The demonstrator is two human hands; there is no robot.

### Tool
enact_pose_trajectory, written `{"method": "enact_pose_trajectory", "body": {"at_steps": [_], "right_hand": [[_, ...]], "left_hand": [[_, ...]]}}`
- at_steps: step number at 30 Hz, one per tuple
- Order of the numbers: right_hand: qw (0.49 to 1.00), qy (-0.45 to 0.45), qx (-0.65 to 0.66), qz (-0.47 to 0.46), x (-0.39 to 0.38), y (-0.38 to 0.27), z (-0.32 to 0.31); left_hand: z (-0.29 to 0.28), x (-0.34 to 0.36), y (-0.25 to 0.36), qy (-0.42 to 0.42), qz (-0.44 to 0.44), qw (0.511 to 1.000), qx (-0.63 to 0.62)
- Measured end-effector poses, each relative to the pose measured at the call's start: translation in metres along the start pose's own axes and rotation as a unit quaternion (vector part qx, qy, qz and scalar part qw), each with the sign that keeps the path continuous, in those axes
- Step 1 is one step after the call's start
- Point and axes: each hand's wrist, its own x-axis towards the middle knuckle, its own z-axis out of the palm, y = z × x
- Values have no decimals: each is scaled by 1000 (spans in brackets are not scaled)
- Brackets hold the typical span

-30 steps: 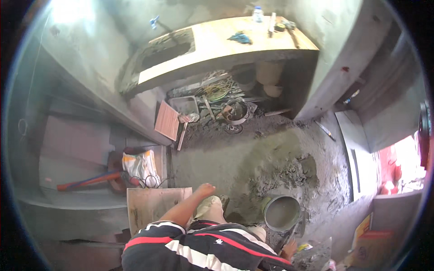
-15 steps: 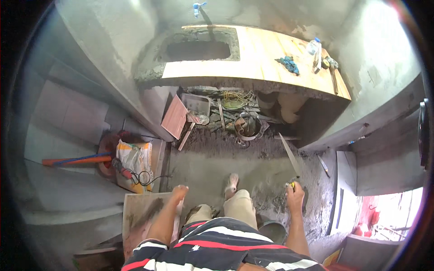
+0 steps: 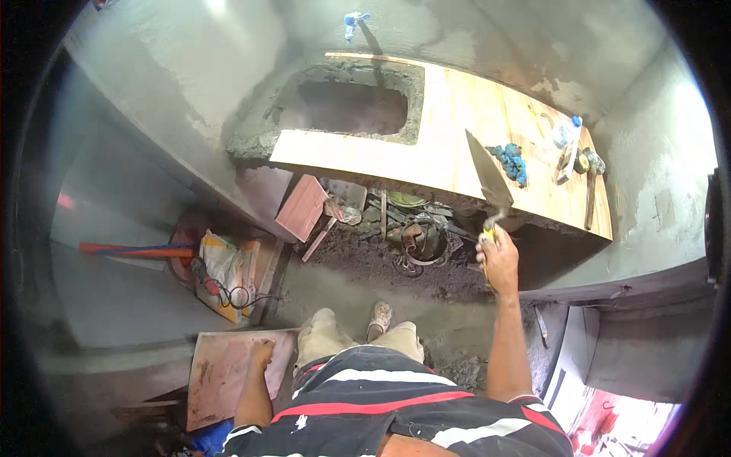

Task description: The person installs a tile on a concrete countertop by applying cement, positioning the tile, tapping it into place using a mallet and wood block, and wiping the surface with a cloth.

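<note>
The trowel (image 3: 492, 179) is in the right grip (image 3: 499, 260), cloth (image 3: 512, 164) on the counter (image 3: 438, 137).

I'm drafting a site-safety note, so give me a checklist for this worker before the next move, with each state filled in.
1. Trowel held by its handle in the right hand: ok.
2. Both hands gloved: not ok, both bare.
3. Left hand clear of the pinkish board: cannot tell, they overlap in view.
4. Worktop free of loose items: not ok, blue cloth and capped bottle there.
5. Worktop's rectangular opening covered: not ok, open.
</note>
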Motion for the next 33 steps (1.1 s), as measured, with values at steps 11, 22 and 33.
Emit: {"method": "enact_pose_trajectory", "body": {"at_steps": [11,22,33], "right_hand": [[989,-116,91,-27,89,-84,94],[994,-98,-31,-37,177,-96,163],[971,122,-204,8,237,-161,174]], "left_hand": [[9,21,34,-125,-6,992,0],[-37,117,90,-88,-125,975,-159],[-115,273,54,-188,-2,978,-96]]}}
